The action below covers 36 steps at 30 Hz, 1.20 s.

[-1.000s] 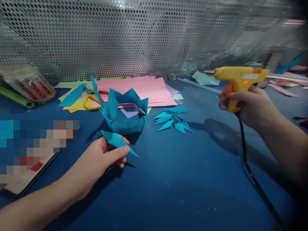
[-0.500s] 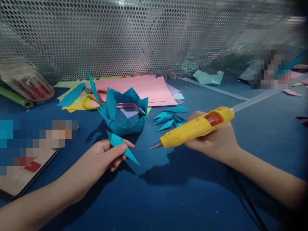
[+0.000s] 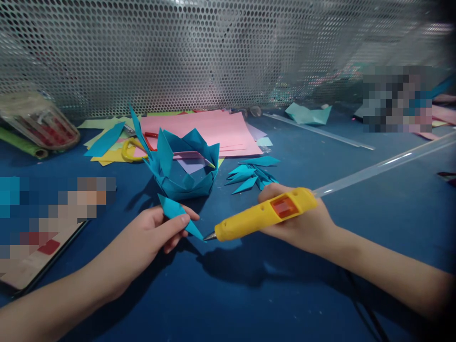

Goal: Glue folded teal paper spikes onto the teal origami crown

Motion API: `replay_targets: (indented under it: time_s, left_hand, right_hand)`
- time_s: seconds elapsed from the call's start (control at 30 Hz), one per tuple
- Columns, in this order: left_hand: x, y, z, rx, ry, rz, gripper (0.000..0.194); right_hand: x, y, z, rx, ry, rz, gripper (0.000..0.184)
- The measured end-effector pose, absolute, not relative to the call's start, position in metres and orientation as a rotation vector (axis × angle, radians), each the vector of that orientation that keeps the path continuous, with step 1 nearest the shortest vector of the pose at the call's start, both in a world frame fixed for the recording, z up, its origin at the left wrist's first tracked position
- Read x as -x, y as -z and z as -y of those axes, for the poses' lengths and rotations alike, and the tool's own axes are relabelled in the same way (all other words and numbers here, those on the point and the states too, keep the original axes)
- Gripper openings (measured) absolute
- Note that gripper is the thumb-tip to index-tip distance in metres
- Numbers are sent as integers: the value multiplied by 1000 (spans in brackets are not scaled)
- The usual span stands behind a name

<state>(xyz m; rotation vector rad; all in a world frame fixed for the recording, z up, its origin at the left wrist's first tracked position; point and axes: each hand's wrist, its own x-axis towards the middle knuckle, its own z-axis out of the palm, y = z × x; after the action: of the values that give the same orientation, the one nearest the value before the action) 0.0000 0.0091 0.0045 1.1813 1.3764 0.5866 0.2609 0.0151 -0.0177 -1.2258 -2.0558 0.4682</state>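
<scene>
My left hand (image 3: 151, 235) pinches a folded teal paper petal (image 3: 178, 216) by its wide end, its sharp tip pointing right just above the blue table. My right hand (image 3: 302, 223) grips a yellow hot glue gun (image 3: 265, 219) with a clear glue stick (image 3: 384, 164) sticking out behind. The gun's metal nozzle touches the petal's tip. Behind the petal stands a teal folded paper crown-like bowl (image 3: 185, 164), and a small pile of several more teal petals (image 3: 252, 175) lies to its right.
Pink paper sheets (image 3: 210, 128) lie behind the bowl, with yellow-handled scissors (image 3: 130, 149) and paper scraps to the left. A clear plastic case (image 3: 39, 121) sits far left, a phone-like slab (image 3: 39, 256) near left. Perforated metal mesh (image 3: 213, 52) closes the back. A black cord (image 3: 366, 308) trails lower right.
My right hand brought the glue gun down from the upper right and leftward until its nozzle met the petal's tip. My left hand kept the petal almost still.
</scene>
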Motion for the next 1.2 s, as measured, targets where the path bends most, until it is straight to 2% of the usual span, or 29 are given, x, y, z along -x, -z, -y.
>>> replay_targets:
  time_s: [0.57,1.2]
  left_hand:
    - [0,-5,-9,-1178,-561,-1385,40]
    - [2,-5,-9,-1170,-549,-1383,41]
  right_hand:
    - [-258,13,-19,1111,-359,2172,9]
    - [-264,25,-22,974,-267,2138,13]
